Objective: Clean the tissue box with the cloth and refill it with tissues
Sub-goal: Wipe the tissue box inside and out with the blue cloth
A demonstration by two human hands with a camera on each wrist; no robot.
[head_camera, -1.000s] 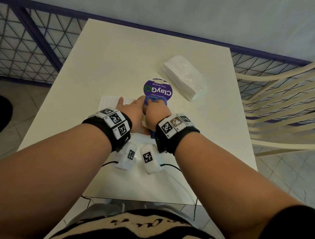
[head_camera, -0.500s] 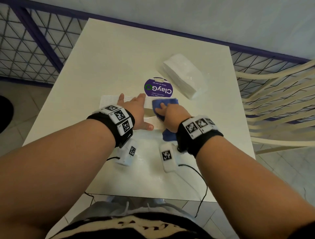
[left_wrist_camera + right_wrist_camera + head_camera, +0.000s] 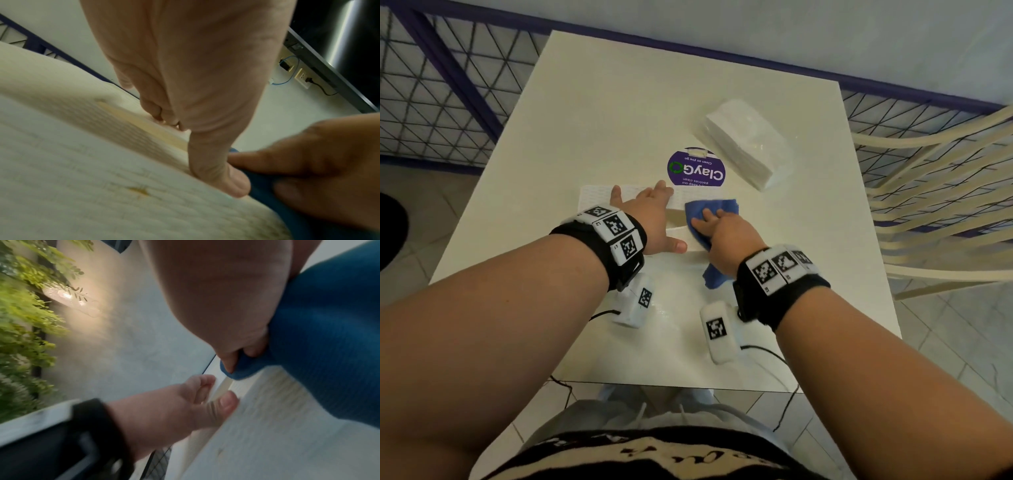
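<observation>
Our hands hide most of the flat white textured tissue box (image 3: 599,197); both wrist views are blurred. Since a second ago, our right hand (image 3: 726,236) has slid rightward with the blue cloth (image 3: 717,210), fingers curled into it, pressing it on the box's right part. Our left hand (image 3: 650,219) lies flat, fingers spread, steadying the box on the white bench (image 3: 619,102). The white tissue stack (image 3: 744,144) sits beyond, apart.

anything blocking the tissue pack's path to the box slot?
Yes: both hands sit on the tissue box. The left hand holds it down and the right hand presses the blue cloth on top. The tissue pack lies untouched beyond.
</observation>
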